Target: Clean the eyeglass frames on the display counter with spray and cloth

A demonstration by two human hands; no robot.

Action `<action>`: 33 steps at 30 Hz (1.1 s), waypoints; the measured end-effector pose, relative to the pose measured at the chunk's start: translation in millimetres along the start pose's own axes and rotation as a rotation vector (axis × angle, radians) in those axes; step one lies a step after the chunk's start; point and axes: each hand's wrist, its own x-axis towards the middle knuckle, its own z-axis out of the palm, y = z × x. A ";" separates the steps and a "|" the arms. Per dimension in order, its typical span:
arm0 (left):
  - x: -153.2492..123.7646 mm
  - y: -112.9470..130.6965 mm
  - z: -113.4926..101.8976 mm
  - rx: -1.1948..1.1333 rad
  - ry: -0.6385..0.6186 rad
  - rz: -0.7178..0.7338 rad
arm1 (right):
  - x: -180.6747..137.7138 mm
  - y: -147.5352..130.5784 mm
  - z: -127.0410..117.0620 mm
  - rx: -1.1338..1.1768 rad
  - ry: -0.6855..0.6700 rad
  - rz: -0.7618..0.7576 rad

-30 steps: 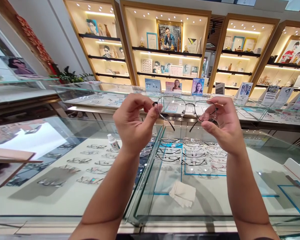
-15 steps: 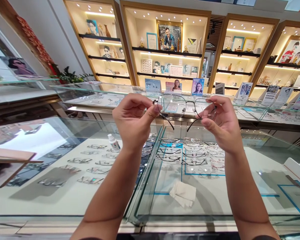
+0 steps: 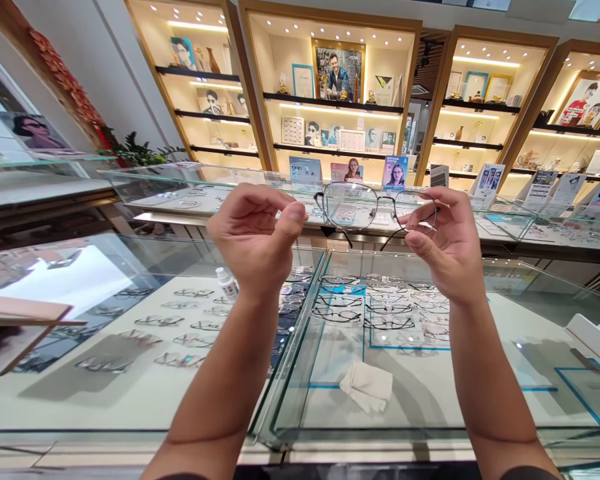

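Thin dark-rimmed eyeglasses [image 3: 386,199] are held up above the counter, lenses facing me and temples pointing down. My right hand [image 3: 447,247] pinches their right rim between thumb and fingers; part of that hand shows through the lens. A small gap to the left of the frame is my left hand [image 3: 260,233], thumb pressed against the curled fingers, with nothing visible in it. On the glass counter below lies a folded cream cloth [image 3: 367,387]. A small white bottle [image 3: 226,283] stands beyond my left forearm.
Glass display cases [image 3: 290,360] hold several rows of eyeglasses [image 3: 387,323] under their tops. A white tray-like object [image 3: 593,340] sits at the right, a wooden-edged mirror [image 3: 25,310] at the left. Another counter [image 3: 180,217] and lit shelves [image 3: 330,103] stand behind.
My left hand has let go of the left side of the eyeglasses and moved left. The eyeglasses have shifted slightly right and up, still in my right hand.
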 end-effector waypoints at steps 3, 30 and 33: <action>0.1 0.7 -0.8 0.014 -0.003 0.014 | 0.0 -1.1 -0.3 -0.009 0.006 0.008; -1.8 3.0 -4.6 0.130 -0.145 0.012 | 0.8 -0.4 -4.1 -0.078 0.031 0.007; -0.5 0.5 -3.8 0.120 -0.112 0.074 | 0.6 0.4 -4.1 -0.077 0.026 -0.006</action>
